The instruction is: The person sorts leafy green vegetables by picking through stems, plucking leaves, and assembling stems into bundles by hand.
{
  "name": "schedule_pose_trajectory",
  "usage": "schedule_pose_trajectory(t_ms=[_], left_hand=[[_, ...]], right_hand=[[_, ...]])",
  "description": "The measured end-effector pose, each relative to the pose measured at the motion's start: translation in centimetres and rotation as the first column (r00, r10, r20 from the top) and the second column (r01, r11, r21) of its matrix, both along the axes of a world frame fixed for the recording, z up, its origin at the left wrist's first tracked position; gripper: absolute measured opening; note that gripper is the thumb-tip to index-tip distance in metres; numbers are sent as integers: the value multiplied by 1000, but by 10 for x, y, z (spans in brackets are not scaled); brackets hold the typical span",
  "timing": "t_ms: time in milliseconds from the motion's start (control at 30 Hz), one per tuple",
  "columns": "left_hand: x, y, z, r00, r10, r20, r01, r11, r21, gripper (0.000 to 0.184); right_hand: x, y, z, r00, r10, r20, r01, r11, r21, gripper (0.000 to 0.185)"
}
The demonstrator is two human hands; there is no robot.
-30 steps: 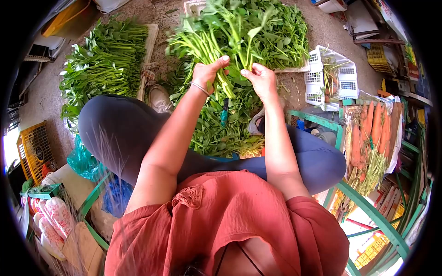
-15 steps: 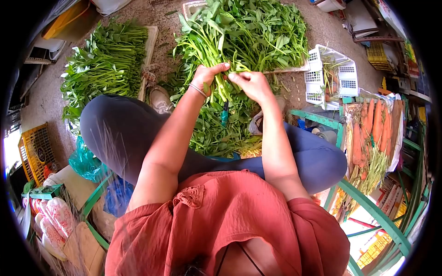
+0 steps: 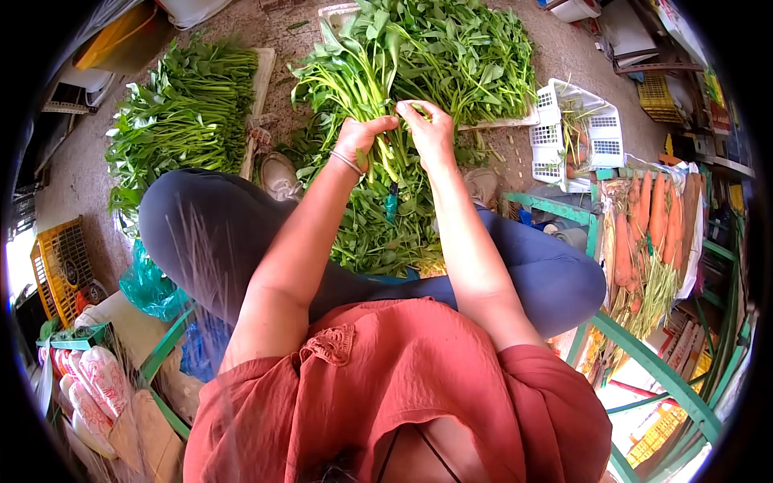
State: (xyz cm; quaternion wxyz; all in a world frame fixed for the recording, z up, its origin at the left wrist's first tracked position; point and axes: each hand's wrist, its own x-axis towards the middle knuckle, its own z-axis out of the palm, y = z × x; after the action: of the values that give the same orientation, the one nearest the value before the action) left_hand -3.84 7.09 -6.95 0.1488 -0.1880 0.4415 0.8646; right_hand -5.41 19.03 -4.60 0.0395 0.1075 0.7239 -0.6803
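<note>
My left hand (image 3: 360, 138) is wrapped round the stems of a bunch of water spinach (image 3: 358, 80), leaves pointing away from me and cut ends towards me. Close by on the right, my right hand (image 3: 429, 133) has its thumb and fingers pinched together at the edge of the bunch; what lies between the fingertips is too small to make out. Below the stem ends, a teal-wrapped thing (image 3: 391, 207) with a dark upper part shows among loose leaves (image 3: 378, 237). Beyond my hands a large heap of water spinach (image 3: 467, 60) lies on a white tray.
More greens (image 3: 189, 113) lie in rows at the left. To the right stand a white crate (image 3: 547, 137) with plant scraps and a stack of carrots (image 3: 660, 213) beside a green metal frame (image 3: 656, 374). A teal plastic bag (image 3: 151, 286) is by my left knee.
My right hand has moved up and slightly left, its forearm now more upright. The bunch in my left hand has shifted a little left, its leaves spread wider.
</note>
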Motion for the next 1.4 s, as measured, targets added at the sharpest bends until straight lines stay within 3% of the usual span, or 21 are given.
schedule_pose_trajectory(t_ms=[100,233,300,333,467,533,567,633,700,767,833,900,933,967,1067,1100,1167,1233,1333,1367,1400], left_hand=[[-1,-3,3,998,-52,-23,52,998,-19,17],[3,-1,7,994,-105,-29,104,994,-26,20],[2,-2,10,997,-79,-21,79,997,-17,21],[1,-2,10,998,-55,-9,55,998,-6,22],[-2,-8,8,997,38,60,-45,992,115,21],[-6,-13,2,990,95,102,-115,969,218,18],[-8,-15,-1,986,124,109,-145,966,212,17],[-7,-25,9,974,200,102,-218,954,207,16],[-14,-32,-4,963,241,121,-267,911,314,14],[-11,-34,-5,962,252,106,-272,911,309,14],[-10,-38,-9,966,242,85,-257,895,366,15],[-10,-45,-16,979,186,79,-202,901,384,15],[-6,-38,4,965,233,119,-261,880,397,15],[-6,-39,-2,965,232,120,-261,879,399,15],[-6,-42,-11,976,196,94,-218,881,420,16],[-5,-40,-10,975,197,97,-220,880,422,16],[-2,-41,-9,978,180,103,-207,867,453,16],[-1,-42,-14,986,141,85,-163,903,397,19],[0,-40,-11,991,106,76,-128,902,412,23],[-1,-37,-9,983,163,89,-184,901,392,22],[0,-36,-7,970,220,101,-242,896,372,20]], right_hand=[[1,-1,1,998,-59,-17,57,996,-63,18],[-4,-3,3,998,51,-42,-53,998,-32,17],[-6,-5,2,999,3,-39,-13,969,-249,16],[-5,-3,4,1000,-15,-14,11,974,-225,17],[7,11,5,1000,10,-1,-10,1000,-9,22],[20,17,11,988,151,-39,-141,972,190,23],[29,19,15,988,150,-38,-140,972,189,23],[47,25,23,989,140,-44,-111,908,403,22],[64,45,-14,990,109,-92,-58,899,435,25],[76,66,-47,994,16,108,-82,764,640,31],[71,79,-45,946,-18,323,-199,754,627,38],[65,80,-32,974,-117,193,27,909,416,42],[59,72,5,901,-173,398,140,984,112,47],[54,77,1,907,-168,386,241,959,-149,43],[43,87,-15,892,-127,434,359,783,-508,31],[42,87,-16,891,-127,436,359,785,-505,31],[43,86,-19,882,-118,457,431,594,-679,26],[44,86,-23,909,-70,411,376,564,-736,22],[47,91,-38,924,3,382,356,356,-864,15],[47,93,-45,924,7,381,354,356,-865,15],[47,89,-45,884,-71,461,437,476,-764,15]])
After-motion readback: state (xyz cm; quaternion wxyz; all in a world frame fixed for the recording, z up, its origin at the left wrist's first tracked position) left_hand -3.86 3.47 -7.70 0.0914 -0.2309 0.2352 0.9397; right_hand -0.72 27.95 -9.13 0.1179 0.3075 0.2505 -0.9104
